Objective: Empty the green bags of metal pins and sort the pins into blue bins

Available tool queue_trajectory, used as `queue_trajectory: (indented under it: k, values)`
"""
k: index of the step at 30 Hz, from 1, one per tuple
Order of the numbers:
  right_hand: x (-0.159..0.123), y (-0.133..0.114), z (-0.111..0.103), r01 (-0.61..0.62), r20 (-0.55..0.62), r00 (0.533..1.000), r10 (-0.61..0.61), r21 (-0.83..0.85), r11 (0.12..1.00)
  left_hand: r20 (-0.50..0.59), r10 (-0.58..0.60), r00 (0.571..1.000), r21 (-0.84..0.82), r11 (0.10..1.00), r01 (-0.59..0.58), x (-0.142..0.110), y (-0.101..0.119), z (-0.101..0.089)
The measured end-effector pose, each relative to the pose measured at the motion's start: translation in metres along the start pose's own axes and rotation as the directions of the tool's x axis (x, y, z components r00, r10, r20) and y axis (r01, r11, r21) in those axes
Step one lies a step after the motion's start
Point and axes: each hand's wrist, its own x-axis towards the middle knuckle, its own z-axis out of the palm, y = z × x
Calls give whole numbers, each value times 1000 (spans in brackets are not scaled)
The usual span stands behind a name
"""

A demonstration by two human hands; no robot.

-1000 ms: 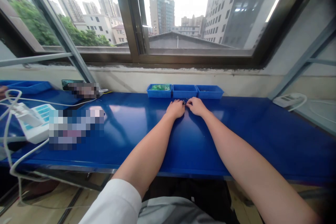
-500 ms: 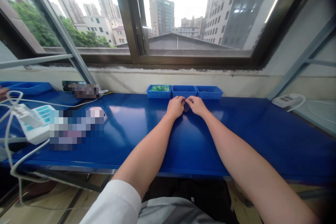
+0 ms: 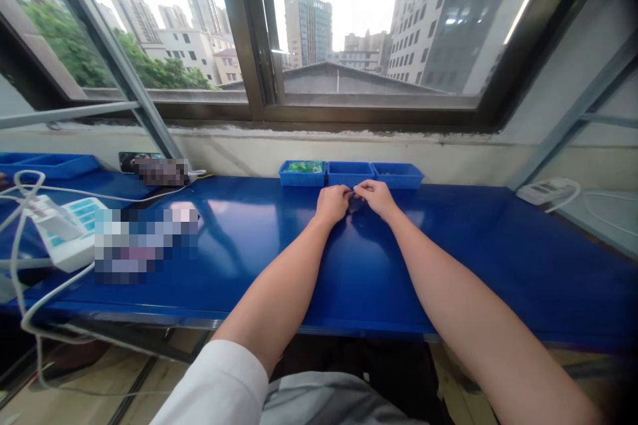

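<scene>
at the far left, a blue compartmented tray (image 3: 60,166) back near the wall, and in front of it a white power strip (image 3: 86,214) with pale blue sockets, a plug in place and white cables trailing down. just right of that, on the blue tabletop (image 3: 239,265), an object masked by pixel blocks (image 3: 144,249), kind impossible to tell; behind, by the foot of a grey metal post (image 3: 119,60), another masked item (image 3: 162,172). along the wall in the middle, a blue bin of green packets (image 3: 305,167). in front, the left hand (image 3: 332,204), below a white sleeve (image 3: 224,382), fingers curled in and tips pinched together on a small dark piece (image 3: 352,193), too tiny to identify. the piece held low between both hands, before the middle blue bin (image 3: 349,174). on its other side, the right hand (image 3: 377,198), thumb and fingertips closed on the same piece, almost meeting the left. behind, a right-hand blue bin (image 3: 397,176) with small contents, not clear. at far right, a white socket block (image 3: 541,190) with looped cable.
</scene>
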Motion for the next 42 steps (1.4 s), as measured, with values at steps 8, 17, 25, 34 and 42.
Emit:
queue_trajectory:
  k: [8,17,25,34,42]
  values:
    - [2,2,-4,-19,-136,990,22,20,1000,-71,-35,997,-24,999,34,0,-2,5]
    - [3,4,-13,-9,-334,940,-64,-212,977,-89,-80,993,-8,997,79,0,-5,8]
    - [4,6,-9,65,-206,962,-178,-464,884,-15,-134,991,10,991,134,-1,-3,6]
    - [6,6,-6,21,-192,966,-170,-602,798,32,-144,989,26,989,143,-2,-3,8]
    - [15,19,-10,-18,-134,985,-106,-698,716,56,-155,986,39,987,153,-2,-4,9]
